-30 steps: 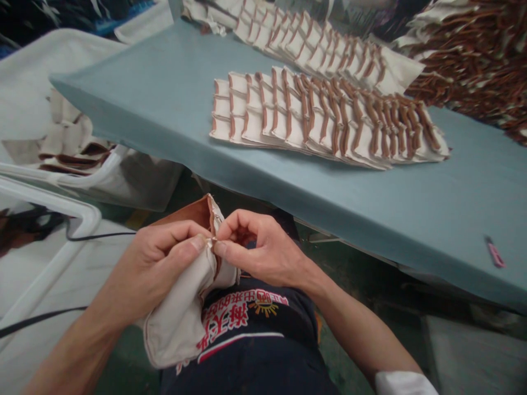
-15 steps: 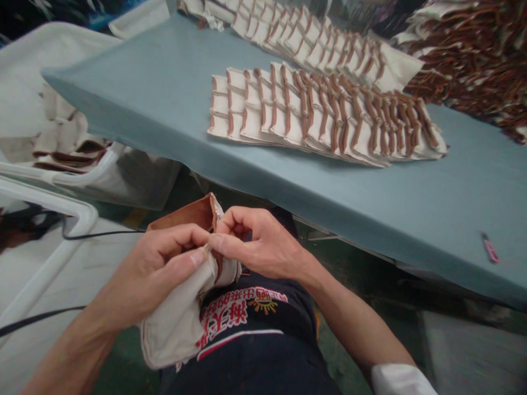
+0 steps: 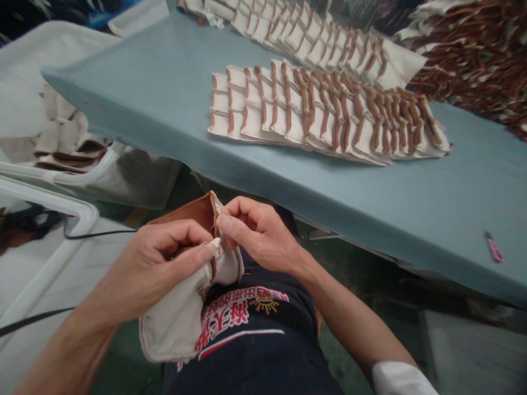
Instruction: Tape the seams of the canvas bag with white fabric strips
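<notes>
Pinching the same spot from both sides, the left hand (image 3: 164,258) and the right hand (image 3: 251,233) met on the rim of a cream canvas pouch (image 3: 177,318), held over the lap just below the near edge of the blue-grey counter (image 3: 164,99). Left thumb and forefinger were clamped on the cream rim; right thumb and forefinger were closed on the rim beside them, fingertips touching. Judgement: the two-handed pinch kept the rim taut at one small point, likely a thread end or seam, too small to make out.

Pouch: cream cloth outside, brown lining (image 3: 191,211) showing at the open mouth, which pointed toward the counter. Body hung limp below the left hand, its lower edge resting on the dark apron with red and white print (image 3: 242,323).

On the counter, beyond the pouch: a fanned row of cream pieces with brown straps (image 3: 325,115), overlapped like shingles, probably to keep them ordered. A second row (image 3: 317,41) lay farther back. A small pink object (image 3: 493,249) sat at the counter's right edge. White tubing (image 3: 61,197) stood left of the counter.
</notes>
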A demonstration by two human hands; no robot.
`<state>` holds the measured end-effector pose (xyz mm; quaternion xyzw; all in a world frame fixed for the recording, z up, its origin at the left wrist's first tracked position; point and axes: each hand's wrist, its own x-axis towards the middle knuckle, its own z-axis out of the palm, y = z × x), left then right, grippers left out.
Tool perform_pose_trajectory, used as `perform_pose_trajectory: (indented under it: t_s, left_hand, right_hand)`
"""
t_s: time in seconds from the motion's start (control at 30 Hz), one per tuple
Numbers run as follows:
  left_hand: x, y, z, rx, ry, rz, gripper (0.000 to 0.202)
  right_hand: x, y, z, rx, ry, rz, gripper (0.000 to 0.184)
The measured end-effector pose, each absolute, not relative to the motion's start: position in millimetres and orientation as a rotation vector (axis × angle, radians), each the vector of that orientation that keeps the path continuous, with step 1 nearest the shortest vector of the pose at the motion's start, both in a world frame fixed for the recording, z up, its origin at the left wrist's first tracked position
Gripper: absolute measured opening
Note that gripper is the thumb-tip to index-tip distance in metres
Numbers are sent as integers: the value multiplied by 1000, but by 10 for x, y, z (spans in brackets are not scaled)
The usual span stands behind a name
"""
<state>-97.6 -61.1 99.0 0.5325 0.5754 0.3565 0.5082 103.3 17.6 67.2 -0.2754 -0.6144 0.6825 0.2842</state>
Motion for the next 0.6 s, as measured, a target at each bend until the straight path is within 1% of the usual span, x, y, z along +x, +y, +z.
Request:
perform_pose_trajectory:
  t_s: [0.1,0.17,0.3,0.37,0.4,0.5,0.6]
  left_hand:
    - [-1067,-625,1010,1197,1358,904,19]
    - [-1121,-630,1026,1215,1339,907,19]
    - [-1208,-617,1047,1330,1335,876,23]
    - [-1263,-601,1037,1369,1358,848,27]
    - [-1294,-590,1030,1392,1368,832,29]
    - [-1378,-544,1028,1450,1396,781,35]
    - [-1411,-481,1070,1459,1403,785,46]
  right_hand:
    - [1060,221,665,-665,-1748,1520,24]
    - [1056,253,677,-542,-1856,1403,22]
    - [979,350,686,-260,-2057,1254,28]
    - [938,425,675,-206,-2145,1195,29]
    - [926,466,672,-198,-2188,1150,27]
    - [926,580,701,-204,-2299,1019,12]
    - [942,634,789,-237,-2343,1011,12]
